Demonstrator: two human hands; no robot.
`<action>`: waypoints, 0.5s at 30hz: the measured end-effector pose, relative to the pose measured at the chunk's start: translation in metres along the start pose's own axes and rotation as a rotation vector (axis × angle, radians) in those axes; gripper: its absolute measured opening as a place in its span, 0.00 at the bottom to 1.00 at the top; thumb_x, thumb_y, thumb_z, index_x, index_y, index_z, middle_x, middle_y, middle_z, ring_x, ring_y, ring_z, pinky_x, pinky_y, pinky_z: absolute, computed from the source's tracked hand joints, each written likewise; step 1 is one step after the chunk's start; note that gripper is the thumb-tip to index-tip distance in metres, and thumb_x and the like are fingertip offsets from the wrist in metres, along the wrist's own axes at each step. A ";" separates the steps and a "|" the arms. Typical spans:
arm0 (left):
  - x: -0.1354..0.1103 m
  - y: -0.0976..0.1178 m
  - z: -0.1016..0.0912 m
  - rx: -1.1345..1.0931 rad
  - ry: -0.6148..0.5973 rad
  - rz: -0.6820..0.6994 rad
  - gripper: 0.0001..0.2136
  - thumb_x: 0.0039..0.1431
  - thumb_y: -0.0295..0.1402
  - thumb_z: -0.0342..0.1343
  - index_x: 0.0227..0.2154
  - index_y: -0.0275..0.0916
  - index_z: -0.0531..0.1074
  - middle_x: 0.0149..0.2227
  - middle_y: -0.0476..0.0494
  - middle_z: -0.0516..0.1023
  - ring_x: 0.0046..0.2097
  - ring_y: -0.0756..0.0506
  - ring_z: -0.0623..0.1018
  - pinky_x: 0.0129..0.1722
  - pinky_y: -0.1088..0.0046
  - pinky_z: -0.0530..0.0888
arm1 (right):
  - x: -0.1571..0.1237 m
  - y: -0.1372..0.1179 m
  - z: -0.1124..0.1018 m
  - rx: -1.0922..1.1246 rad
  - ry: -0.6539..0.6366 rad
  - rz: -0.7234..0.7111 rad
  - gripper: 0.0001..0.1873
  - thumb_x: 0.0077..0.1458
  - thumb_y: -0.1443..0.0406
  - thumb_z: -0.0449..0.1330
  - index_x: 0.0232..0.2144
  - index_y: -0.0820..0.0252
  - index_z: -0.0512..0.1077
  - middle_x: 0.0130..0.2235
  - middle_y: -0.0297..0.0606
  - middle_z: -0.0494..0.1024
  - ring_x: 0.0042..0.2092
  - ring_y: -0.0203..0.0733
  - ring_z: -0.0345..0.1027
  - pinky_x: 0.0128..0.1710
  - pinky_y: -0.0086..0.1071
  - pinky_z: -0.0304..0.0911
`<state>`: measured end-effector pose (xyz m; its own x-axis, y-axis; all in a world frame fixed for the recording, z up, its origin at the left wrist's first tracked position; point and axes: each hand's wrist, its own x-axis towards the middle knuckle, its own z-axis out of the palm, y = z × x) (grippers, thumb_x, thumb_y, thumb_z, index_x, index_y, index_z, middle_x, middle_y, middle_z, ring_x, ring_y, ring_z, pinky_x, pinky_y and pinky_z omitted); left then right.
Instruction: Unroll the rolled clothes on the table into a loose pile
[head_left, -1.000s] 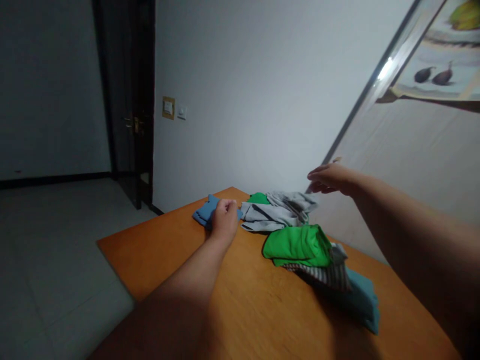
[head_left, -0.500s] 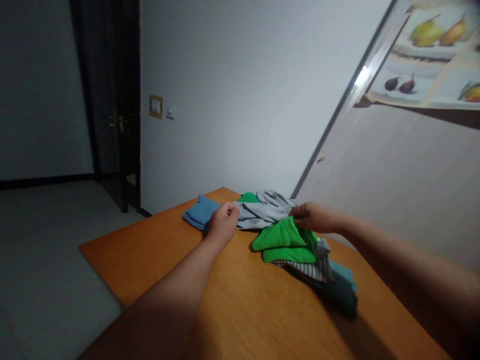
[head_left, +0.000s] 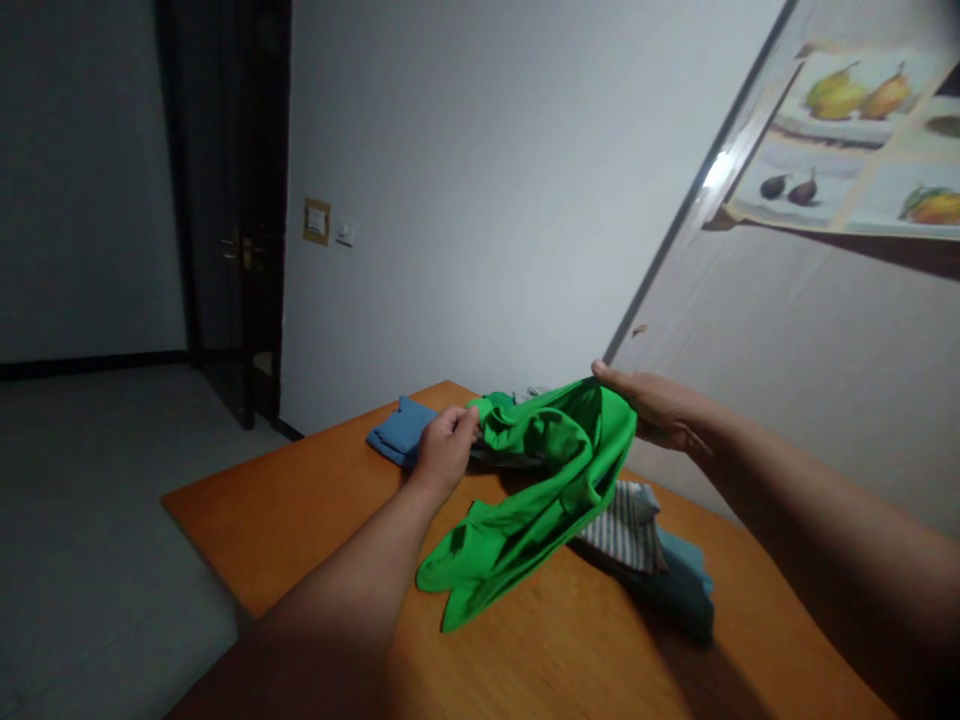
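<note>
A bright green garment (head_left: 534, 495) hangs above the orange table (head_left: 315, 520), stretched between my two hands. My right hand (head_left: 651, 405) grips its far upper edge near the wall. My left hand (head_left: 444, 452) is closed on its near upper edge, beside a folded blue cloth (head_left: 399, 434). The garment's lower end trails down onto the tabletop. Under it lie a striped cloth (head_left: 626, 520) and a teal cloth (head_left: 682, 585). A grey garment behind the green one is mostly hidden.
A white wall rises close behind the table, with a fruit picture (head_left: 855, 150) on the right. A dark door (head_left: 225, 210) and wall switches (head_left: 326, 222) are at the left. Tiled floor (head_left: 82, 500) lies beyond the table's left edge.
My right hand dropped from mid-air onto the folded green garment, took hold and lifted it. The garment has unfolded and now hangs between both hands. My left hand shifted from the blue cloth's edge onto it.
</note>
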<state>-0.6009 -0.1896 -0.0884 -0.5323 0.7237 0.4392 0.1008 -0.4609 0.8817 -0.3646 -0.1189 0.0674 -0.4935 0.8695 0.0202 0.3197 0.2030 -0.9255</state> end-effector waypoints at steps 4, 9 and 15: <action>-0.013 0.017 0.003 -0.036 -0.205 -0.015 0.23 0.59 0.54 0.52 0.25 0.38 0.74 0.27 0.46 0.76 0.30 0.47 0.75 0.33 0.72 0.71 | -0.002 -0.001 0.012 0.161 -0.042 0.088 0.21 0.61 0.49 0.59 0.29 0.61 0.73 0.29 0.43 0.81 0.32 0.45 0.76 0.37 0.36 0.72; -0.028 0.018 0.007 0.131 -0.576 0.130 0.20 0.52 0.51 0.63 0.41 0.41 0.79 0.42 0.39 0.81 0.43 0.39 0.79 0.44 0.65 0.73 | -0.011 -0.008 0.030 0.201 -0.187 -0.047 0.16 0.53 0.53 0.67 0.29 0.58 0.72 0.31 0.38 0.81 0.33 0.45 0.75 0.42 0.39 0.71; -0.029 0.001 0.008 0.674 -0.626 0.316 0.03 0.49 0.35 0.63 0.27 0.44 0.77 0.34 0.42 0.80 0.42 0.38 0.77 0.47 0.63 0.69 | -0.009 -0.008 0.012 0.203 0.079 -0.149 0.12 0.51 0.54 0.62 0.27 0.55 0.69 0.30 0.38 0.79 0.36 0.47 0.74 0.44 0.40 0.70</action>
<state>-0.5787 -0.2069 -0.0994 0.1256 0.8492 0.5129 0.7264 -0.4309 0.5355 -0.3722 -0.1338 0.0698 -0.4560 0.8707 0.1842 0.0750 0.2438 -0.9669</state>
